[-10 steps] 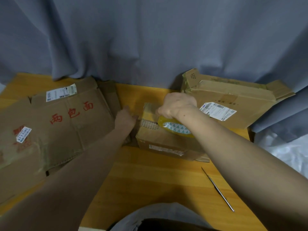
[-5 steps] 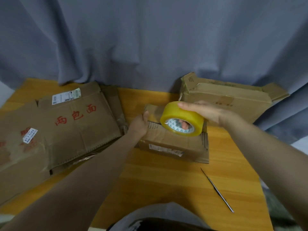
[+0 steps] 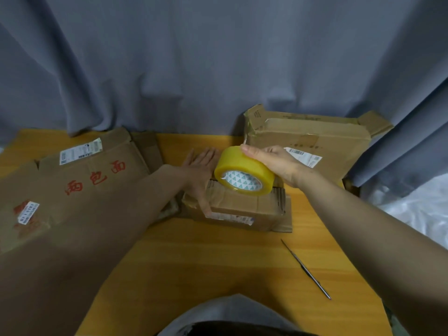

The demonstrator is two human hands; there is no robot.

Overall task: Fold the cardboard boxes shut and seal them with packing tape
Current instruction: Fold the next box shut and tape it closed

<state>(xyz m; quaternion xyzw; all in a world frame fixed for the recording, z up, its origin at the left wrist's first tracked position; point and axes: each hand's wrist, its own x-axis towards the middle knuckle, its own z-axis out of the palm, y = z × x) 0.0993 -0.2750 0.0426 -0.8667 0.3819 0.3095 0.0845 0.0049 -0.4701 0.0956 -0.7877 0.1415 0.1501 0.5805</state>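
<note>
A small flat cardboard box (image 3: 244, 209) lies in the middle of the wooden table (image 3: 213, 260). My left hand (image 3: 200, 175) lies flat on its left part, fingers straight and pointing away from me. My right hand (image 3: 276, 163) grips a yellow roll of packing tape (image 3: 243, 174) and holds it just above the box, its printed core facing me. A larger closed box (image 3: 312, 144) with a white label sits at the back right.
A big flattened carton (image 3: 72, 180) with red characters and white labels covers the table's left side. A thin metal rod (image 3: 306, 269) lies on the table near my right forearm. A grey curtain (image 3: 194, 64) hangs behind. White plastic (image 3: 421, 209) sits off the right edge.
My right hand has lifted the tape roll off the small box and turned it on edge. My left hand has slid from the box's left side onto its top and flattened.
</note>
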